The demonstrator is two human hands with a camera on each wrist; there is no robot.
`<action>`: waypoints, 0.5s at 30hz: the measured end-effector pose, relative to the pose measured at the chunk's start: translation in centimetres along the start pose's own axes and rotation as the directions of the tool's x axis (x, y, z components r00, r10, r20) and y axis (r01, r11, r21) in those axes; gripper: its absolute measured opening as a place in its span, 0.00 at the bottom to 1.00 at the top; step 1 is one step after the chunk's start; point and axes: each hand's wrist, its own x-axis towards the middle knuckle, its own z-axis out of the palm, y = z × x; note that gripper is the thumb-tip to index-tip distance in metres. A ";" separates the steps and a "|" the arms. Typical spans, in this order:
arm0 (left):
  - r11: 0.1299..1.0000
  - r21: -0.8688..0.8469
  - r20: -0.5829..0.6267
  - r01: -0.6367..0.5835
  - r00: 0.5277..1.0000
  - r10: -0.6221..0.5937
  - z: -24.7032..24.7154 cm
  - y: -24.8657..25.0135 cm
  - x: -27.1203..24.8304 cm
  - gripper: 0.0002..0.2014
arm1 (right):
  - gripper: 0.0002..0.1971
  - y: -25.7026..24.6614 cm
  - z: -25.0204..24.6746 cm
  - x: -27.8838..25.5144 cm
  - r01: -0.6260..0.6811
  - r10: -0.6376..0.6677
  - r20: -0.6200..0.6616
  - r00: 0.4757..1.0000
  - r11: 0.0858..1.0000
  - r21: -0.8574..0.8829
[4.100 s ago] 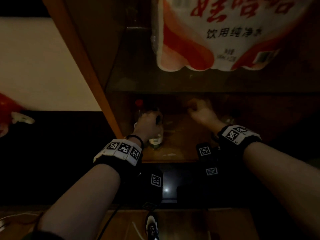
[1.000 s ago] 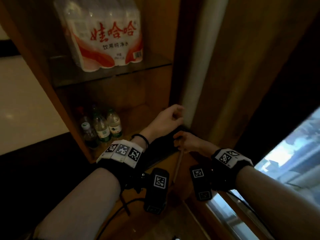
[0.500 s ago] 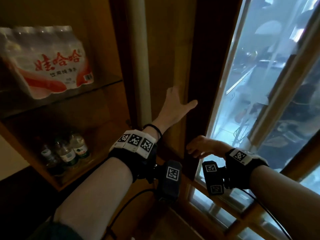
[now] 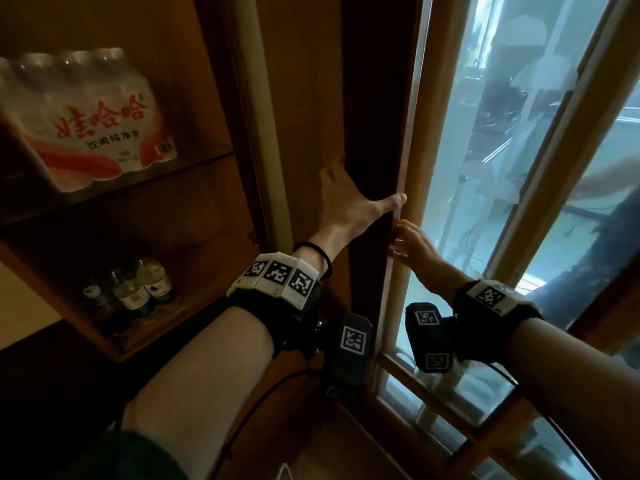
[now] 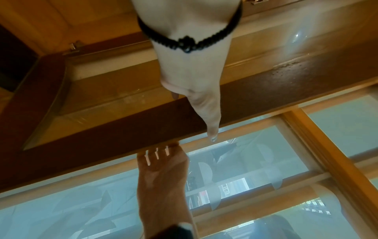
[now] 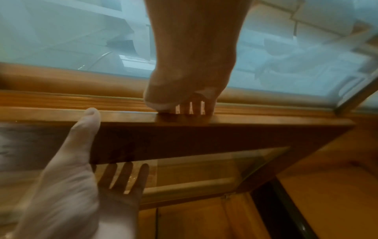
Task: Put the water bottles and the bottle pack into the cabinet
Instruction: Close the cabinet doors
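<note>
now both hands have left the lower shelf and moved right to the open cabinet door (image 4: 377, 140), a change that suggests the loading is finished and only closing remains. a second ago they were low beside the cabinet's frame; four seconds ago they were deep among the bottles. the left hand (image 4: 349, 202) lies spread flat against the door's inner face, fingers straight on the glass pane, thumb stretched to the door's free edge. the right hand (image 4: 414, 242) hooks its curled fingers (image 6: 190, 108) over that same edge from the far side, just beside the left thumb. the bottle pack (image 4: 86, 123) sits on the upper glass shelf (image 4: 204, 161), far left of both hands and well apart from them. the water bottles (image 4: 135, 292) stand clustered on the lower shelf, upright, near the cabinet's left wall, below and left of the left wrist. neither hand touches any bottle. a window (image 4: 519, 168) fills the right of the scene behind the door.
</note>
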 end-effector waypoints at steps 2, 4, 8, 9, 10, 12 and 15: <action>1.000 0.013 -0.003 0.016 1.000 -0.016 0.1 0.2 -0.5 0.57 | 0.13 -0.1 0.5 1.0 -0.098 0.105 -0.068 0.992 0.990 0.103; 0.999 0.017 -0.027 0.034 0.999 -0.034 0.1 0.5 -0.9 0.57 | 0.15 -0.5 0.8 1.2 -0.157 0.165 -0.074 0.983 0.982 0.109; 0.999 -0.013 -0.079 0.047 0.996 -0.048 -0.6 0.2 -1.8 0.57 | 0.15 -0.3 0.7 0.7 -0.169 0.168 0.053 0.984 0.985 0.021; 0.998 -0.028 -0.083 0.065 0.994 -0.067 -0.9 0.1 -2.1 0.57 | 0.17 -0.2 1.0 0.6 -0.166 0.166 0.073 0.983 0.986 -0.004; 0.996 -0.040 -0.088 0.076 0.993 -0.080 -1.2 0.0 -2.4 0.58 | 0.19 -0.2 1.4 0.4 -0.162 0.165 0.081 0.983 0.986 -0.037; 0.997 -0.047 -0.132 0.062 0.989 -0.068 -2.0 -0.3 -3.1 0.60 | 0.21 -0.4 2.5 -0.1 -0.149 0.158 0.112 0.981 0.985 -0.088; 0.997 -0.033 -0.177 0.067 0.982 -0.072 -3.7 -1.1 -4.0 0.57 | 0.21 -0.2 4.2 -0.9 -0.131 0.163 0.300 0.940 0.983 -0.125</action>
